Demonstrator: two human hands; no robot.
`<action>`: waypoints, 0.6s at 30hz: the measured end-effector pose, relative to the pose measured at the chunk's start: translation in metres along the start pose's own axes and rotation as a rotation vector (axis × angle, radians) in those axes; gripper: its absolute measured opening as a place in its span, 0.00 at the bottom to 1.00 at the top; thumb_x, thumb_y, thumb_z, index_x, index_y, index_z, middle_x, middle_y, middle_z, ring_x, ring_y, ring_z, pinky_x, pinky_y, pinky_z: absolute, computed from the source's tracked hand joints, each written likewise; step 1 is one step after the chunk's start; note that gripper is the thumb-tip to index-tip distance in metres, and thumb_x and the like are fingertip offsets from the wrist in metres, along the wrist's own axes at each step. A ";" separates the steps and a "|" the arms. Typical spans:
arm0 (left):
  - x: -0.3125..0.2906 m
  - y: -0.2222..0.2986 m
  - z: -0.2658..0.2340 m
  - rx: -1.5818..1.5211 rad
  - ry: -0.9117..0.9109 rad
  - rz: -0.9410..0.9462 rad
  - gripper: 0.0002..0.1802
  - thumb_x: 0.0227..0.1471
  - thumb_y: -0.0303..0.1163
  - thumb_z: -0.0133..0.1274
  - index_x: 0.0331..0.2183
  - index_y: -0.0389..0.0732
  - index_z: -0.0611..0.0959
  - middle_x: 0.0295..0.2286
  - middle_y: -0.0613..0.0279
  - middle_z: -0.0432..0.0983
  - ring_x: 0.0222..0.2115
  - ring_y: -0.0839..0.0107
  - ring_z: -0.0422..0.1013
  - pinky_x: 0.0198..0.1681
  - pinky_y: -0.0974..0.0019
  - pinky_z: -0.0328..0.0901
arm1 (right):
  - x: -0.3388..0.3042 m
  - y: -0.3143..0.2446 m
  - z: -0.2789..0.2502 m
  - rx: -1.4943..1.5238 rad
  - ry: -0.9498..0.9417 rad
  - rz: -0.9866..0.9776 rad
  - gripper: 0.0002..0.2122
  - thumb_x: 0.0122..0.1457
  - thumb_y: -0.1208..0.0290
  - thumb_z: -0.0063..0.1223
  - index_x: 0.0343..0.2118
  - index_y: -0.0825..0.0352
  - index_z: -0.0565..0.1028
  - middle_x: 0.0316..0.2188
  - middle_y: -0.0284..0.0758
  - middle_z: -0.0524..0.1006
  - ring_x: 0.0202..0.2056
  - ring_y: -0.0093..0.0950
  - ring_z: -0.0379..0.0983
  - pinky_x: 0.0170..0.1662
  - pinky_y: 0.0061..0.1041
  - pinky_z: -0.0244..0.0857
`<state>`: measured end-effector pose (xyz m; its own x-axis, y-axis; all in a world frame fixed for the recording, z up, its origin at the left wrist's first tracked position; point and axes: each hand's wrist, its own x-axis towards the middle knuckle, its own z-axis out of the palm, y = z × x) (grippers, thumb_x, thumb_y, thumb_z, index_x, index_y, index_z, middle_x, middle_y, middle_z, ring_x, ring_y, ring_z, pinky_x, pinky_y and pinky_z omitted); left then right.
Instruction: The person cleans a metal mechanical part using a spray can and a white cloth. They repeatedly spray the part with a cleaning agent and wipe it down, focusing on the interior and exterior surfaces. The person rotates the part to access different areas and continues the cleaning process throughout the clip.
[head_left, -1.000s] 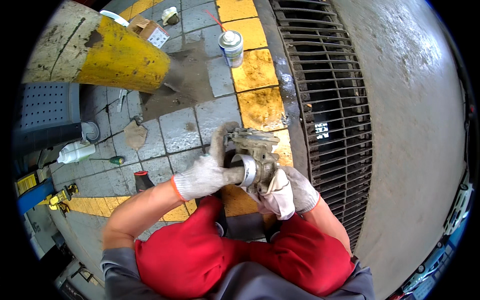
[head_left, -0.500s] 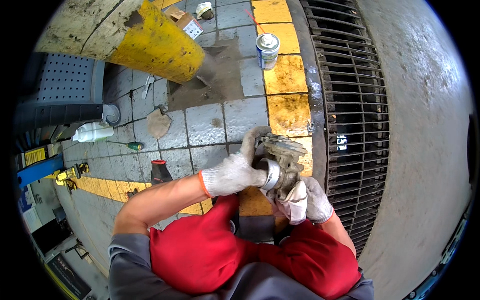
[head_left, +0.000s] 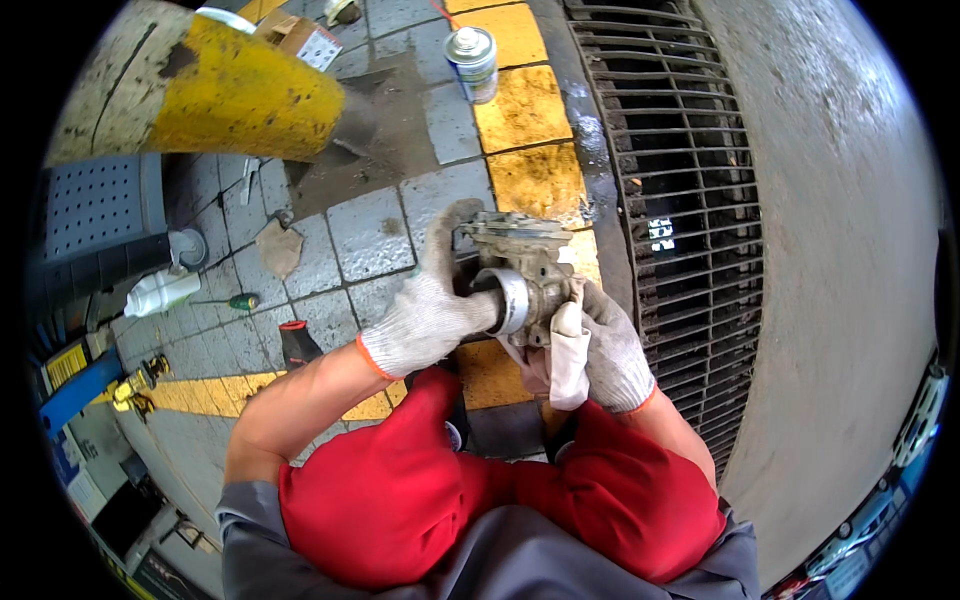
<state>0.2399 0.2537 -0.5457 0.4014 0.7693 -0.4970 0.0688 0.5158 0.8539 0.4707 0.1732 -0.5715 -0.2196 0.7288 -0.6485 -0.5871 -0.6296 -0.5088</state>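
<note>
A greyish, dirty metal throttle body [head_left: 545,285] is held up in front of my red-clad knees, its round silver bore facing left. My gloved left hand [head_left: 425,315] is closed around it, the thumb at the mouth of the bore and the fingers behind the flat upper part. On the other side, my gloved right hand [head_left: 615,350] pinches a whitish cloth [head_left: 569,365] against the lower right of the body. The cloth's folded end hangs down between my hands. Some right fingertips are hidden behind the cloth and the metal.
A spray can [head_left: 473,68] with a red straw stands on the yellow tiles ahead. The steel floor grate [head_left: 690,250] runs along my right. To the left are a yellow post [head_left: 250,90], a white bottle [head_left: 162,293], a green-handled screwdriver [head_left: 243,301] and a dark glove [head_left: 299,344].
Both hands and the throttle body have risen slightly in view and shifted left. My right hand shows more fully beside the cloth. The view has turned a little, moving the floor things leftward.
</note>
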 end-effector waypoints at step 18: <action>-0.008 0.008 -0.004 0.645 -0.104 0.425 0.57 0.46 0.25 0.72 0.69 0.37 0.54 0.69 0.50 0.52 0.69 0.59 0.58 0.68 0.55 0.64 | -0.004 -0.003 -0.034 -0.044 -0.173 0.296 0.12 0.74 0.76 0.48 0.56 0.73 0.75 0.40 0.39 0.84 0.39 0.29 0.83 0.46 0.29 0.79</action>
<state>0.2339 0.2531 -0.5351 0.5938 0.7960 -0.1169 0.3945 -0.1614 0.9046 0.4991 0.1632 -0.5869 -0.5065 0.5457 -0.6676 -0.4451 -0.8286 -0.3395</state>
